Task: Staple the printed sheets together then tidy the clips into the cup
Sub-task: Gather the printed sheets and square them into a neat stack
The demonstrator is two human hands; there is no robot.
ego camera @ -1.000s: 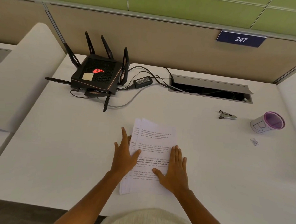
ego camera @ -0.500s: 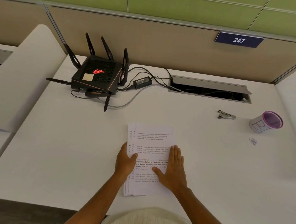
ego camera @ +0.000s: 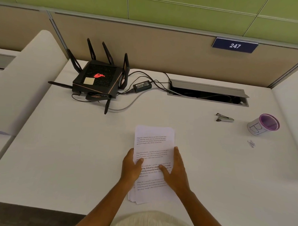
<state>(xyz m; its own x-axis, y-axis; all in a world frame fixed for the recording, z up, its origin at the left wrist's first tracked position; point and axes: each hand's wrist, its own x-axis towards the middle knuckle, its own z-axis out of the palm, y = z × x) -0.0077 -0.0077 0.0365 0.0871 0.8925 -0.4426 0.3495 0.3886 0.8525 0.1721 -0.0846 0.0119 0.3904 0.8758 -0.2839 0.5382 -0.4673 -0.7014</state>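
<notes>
A stack of printed sheets (ego camera: 154,141) lies on the white desk (ego camera: 76,152) right in front of me, its edges nearly squared. My left hand (ego camera: 131,168) grips the stack's left edge with the thumb on top. My right hand (ego camera: 177,171) holds the right edge, thumb laid across the print. A small silver stapler (ego camera: 225,118) sits at the right, well beyond the sheets. Past it stands a white cup (ego camera: 255,129) with a purple rim, tipped toward me. A little pile of clips (ego camera: 251,143) lies on the desk just in front of the cup.
A black router (ego camera: 97,82) with antennas stands at the back left, its power brick (ego camera: 142,86) and cables trailing right into an open cable slot (ego camera: 208,94). A beige partition with a "247" plate (ego camera: 235,46) closes the back.
The fanned sheets have been drawn together into one stack. Both hands went from lying flat on the paper to holding its left and right edges.
</notes>
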